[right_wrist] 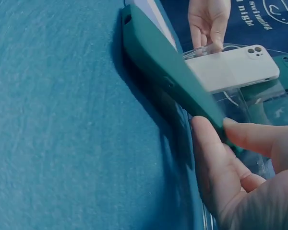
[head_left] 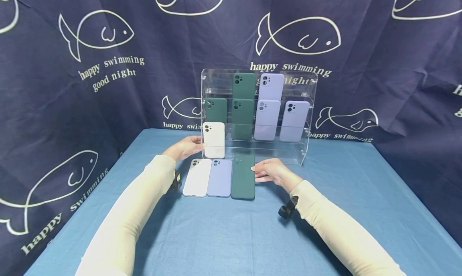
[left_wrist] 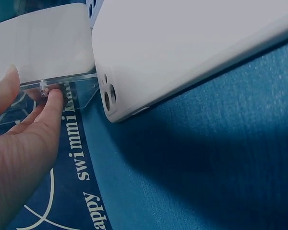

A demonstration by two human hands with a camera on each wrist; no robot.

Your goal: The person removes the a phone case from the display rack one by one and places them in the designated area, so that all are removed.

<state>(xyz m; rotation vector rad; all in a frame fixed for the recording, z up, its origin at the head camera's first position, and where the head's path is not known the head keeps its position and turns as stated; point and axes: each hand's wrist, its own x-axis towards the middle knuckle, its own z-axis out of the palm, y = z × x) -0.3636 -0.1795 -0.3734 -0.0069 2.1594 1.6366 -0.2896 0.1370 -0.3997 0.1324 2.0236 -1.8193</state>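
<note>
My left hand [head_left: 185, 147] grips the lower left edge of a clear acrylic display stand [head_left: 267, 151], thumb and fingers on either side of the plastic. Right beside it, a white phone case [head_left: 214, 141] stands in the lowest tier. With thumb and fingers, my right hand [head_left: 274, 171] pinches the right edge of a green phone case [head_left: 243, 179]. In the right wrist view that green case [right_wrist: 170, 72] is tilted, one edge raised off the blue cloth. To its left lie a lavender phone case [head_left: 219, 179] and another white phone case [head_left: 197, 179].
Higher tiers hold green cases [head_left: 243, 117] on the left and lavender cases [head_left: 267, 119] on the right. Blue cloth [head_left: 216, 236] covers the table. A dark blue curtain with fish drawings [head_left: 202, 47] hangs behind and along the sides.
</note>
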